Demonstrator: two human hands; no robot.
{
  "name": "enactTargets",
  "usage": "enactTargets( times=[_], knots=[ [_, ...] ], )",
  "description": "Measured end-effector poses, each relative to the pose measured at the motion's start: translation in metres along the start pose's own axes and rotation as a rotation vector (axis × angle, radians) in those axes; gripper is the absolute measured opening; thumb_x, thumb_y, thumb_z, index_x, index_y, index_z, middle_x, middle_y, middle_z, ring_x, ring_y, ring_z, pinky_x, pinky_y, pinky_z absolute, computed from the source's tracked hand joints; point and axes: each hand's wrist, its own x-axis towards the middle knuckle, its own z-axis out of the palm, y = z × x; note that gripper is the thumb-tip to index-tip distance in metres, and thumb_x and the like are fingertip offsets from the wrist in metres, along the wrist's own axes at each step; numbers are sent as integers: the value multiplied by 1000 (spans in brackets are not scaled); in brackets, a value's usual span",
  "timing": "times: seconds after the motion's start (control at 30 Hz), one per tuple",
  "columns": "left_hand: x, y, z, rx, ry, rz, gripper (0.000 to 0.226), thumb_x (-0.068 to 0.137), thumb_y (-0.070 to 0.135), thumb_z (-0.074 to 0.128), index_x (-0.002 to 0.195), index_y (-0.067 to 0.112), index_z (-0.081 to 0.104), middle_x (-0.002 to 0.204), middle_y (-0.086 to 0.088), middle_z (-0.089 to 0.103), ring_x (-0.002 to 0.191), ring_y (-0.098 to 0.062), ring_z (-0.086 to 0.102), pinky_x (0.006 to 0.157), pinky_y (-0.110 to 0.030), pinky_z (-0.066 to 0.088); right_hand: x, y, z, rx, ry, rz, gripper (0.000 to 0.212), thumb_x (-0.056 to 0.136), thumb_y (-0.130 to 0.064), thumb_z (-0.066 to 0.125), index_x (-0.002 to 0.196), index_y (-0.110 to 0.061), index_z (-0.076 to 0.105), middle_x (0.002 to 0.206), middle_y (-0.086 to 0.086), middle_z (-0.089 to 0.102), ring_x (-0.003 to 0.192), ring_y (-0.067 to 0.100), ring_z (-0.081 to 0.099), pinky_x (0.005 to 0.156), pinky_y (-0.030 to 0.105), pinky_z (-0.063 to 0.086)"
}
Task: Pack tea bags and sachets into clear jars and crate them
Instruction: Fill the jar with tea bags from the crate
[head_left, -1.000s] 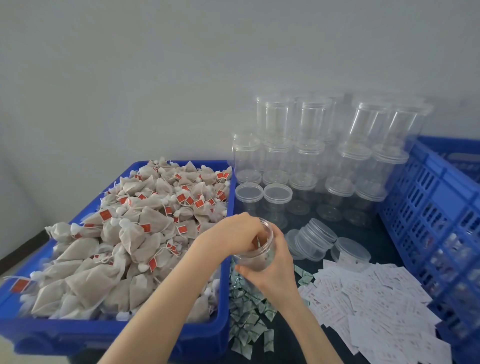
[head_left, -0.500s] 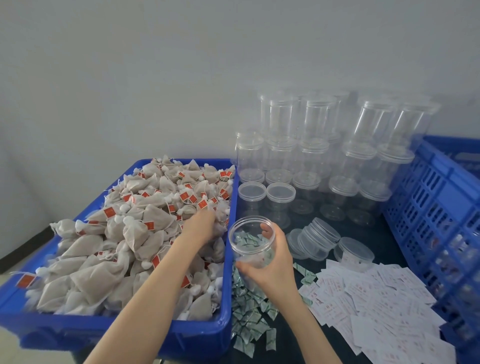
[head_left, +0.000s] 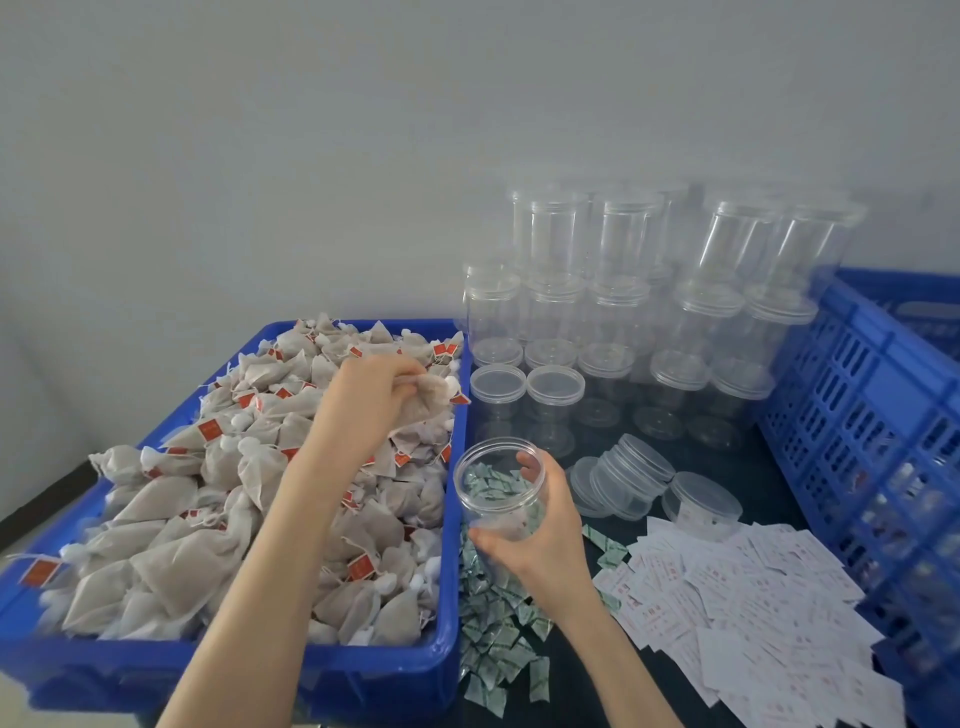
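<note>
The right hand (head_left: 540, 525) grips an open clear jar (head_left: 500, 486), held upright just right of the blue bin (head_left: 441, 644)'s rim. The left hand (head_left: 374, 400), now lifted from the heap, pinches a beige tea bag (head_left: 428, 402) above the bin's far right corner. Green sachets (head_left: 493, 644) lie below the jar; stacked empty jars (head_left: 623, 291) stand beyond it; a blue crate (head_left: 862, 415) bounds the worktop's right.

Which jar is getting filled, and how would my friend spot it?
Find the big blue bin heaped with tea bags. Just right of it, the right hand grips a clear jar above green sachets. Unlike the stacked jars behind, it is lidless and lifted.
</note>
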Motion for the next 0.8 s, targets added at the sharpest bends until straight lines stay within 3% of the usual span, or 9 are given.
enactTargets(
  times=[0.1, 0.2, 0.33, 0.43, 0.5, 0.6, 0.73, 0.8],
  knots=[
    [-6, 16, -28, -3, 15, 100, 28, 92, 3, 55, 107, 18, 73, 102, -2, 72, 95, -20, 65, 82, -25, 46, 1, 2, 1, -7, -2, 2, 97, 55, -38, 90, 138, -38, 40, 136, -14, 51, 129, 6, 47, 110, 39, 44],
    [-7, 34, -41, 167, -98, 197, 31, 92, 7, 56, 116, 22, 70, 108, -1, 72, 101, -21, 64, 90, -27, 43, 2, 1, 1, -4, -1, -6, 97, 56, -38, 89, 139, -38, 40, 137, -14, 50, 130, 5, 47, 111, 39, 43],
    [-4, 64, -24, 356, -441, 271, 35, 88, 32, 47, 117, 31, 68, 105, 4, 67, 104, -19, 61, 93, -30, 47, 3, -2, 1, 18, -1, -41, 94, 57, -32, 90, 138, -35, 43, 134, -12, 54, 126, 10, 53, 105, 39, 49],
    [-8, 74, 6, 316, -621, 337, 32, 93, 18, 53, 118, 31, 68, 108, 3, 66, 99, -20, 61, 93, -35, 50, 3, -4, 1, 28, -7, -58, 92, 56, -33, 90, 133, -47, 41, 129, -20, 55, 122, 5, 55, 96, 24, 52],
    [-13, 73, 24, 251, -629, 418, 31, 92, 9, 54, 110, 26, 72, 98, 2, 68, 84, -17, 60, 85, -31, 52, 3, -5, 2, 26, -4, -62, 93, 54, -35, 90, 129, -54, 39, 125, -27, 56, 121, -1, 55, 90, 11, 49],
    [-16, 68, 41, 161, -702, 446, 19, 89, 7, 59, 101, 16, 72, 81, 8, 59, 75, -13, 57, 69, -17, 46, 2, -4, 1, 16, -2, -67, 98, 53, -31, 92, 132, -52, 37, 125, -30, 54, 122, -3, 53, 89, 6, 46],
    [-12, 59, 44, 55, -689, 435, 25, 90, 7, 60, 107, 19, 73, 95, 5, 70, 80, -5, 59, 78, -16, 48, 2, 0, -2, 3, 0, -59, 99, 57, -26, 95, 133, -53, 37, 130, -23, 55, 122, -2, 54, 89, 5, 45],
    [-10, 53, 36, -85, -653, 402, 26, 89, 8, 63, 106, 24, 74, 96, 13, 72, 78, 7, 60, 75, -4, 45, 2, 0, -2, -1, 10, -61, 97, 58, -26, 95, 133, -50, 38, 131, -20, 54, 122, -2, 53, 91, 5, 43]
  ],
)
